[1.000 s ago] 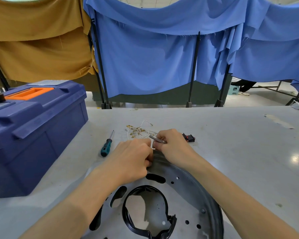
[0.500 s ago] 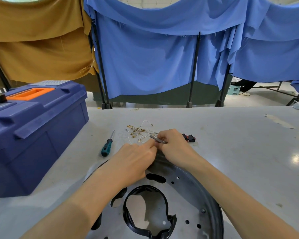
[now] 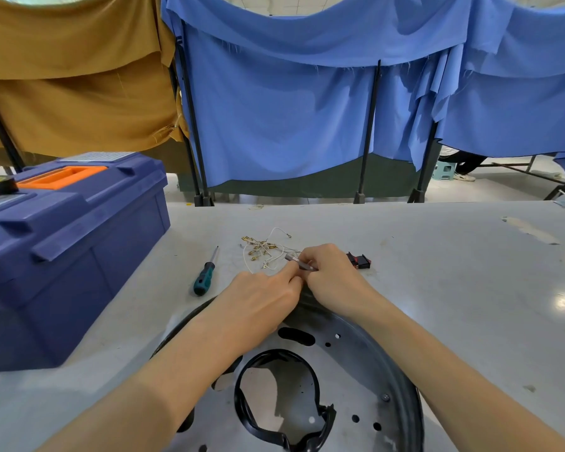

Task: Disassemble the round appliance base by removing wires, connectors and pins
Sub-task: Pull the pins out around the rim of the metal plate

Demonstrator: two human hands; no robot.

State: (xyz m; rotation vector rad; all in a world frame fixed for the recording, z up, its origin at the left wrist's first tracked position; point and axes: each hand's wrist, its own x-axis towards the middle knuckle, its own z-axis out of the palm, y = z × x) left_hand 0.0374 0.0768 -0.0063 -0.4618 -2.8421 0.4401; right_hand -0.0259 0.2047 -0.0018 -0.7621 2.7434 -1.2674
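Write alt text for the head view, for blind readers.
The left hand and right hand meet at the far rim of a round appliance base on a table; the right grips a metal tool. Loose wires and a screwdriver lie beyond.

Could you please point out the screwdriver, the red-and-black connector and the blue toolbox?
screwdriver point(image 3: 204, 278): head view, on its teal handle.
red-and-black connector point(image 3: 359, 260): head view, on the middle of its body.
blue toolbox point(image 3: 88, 256): head view, on its side wall.
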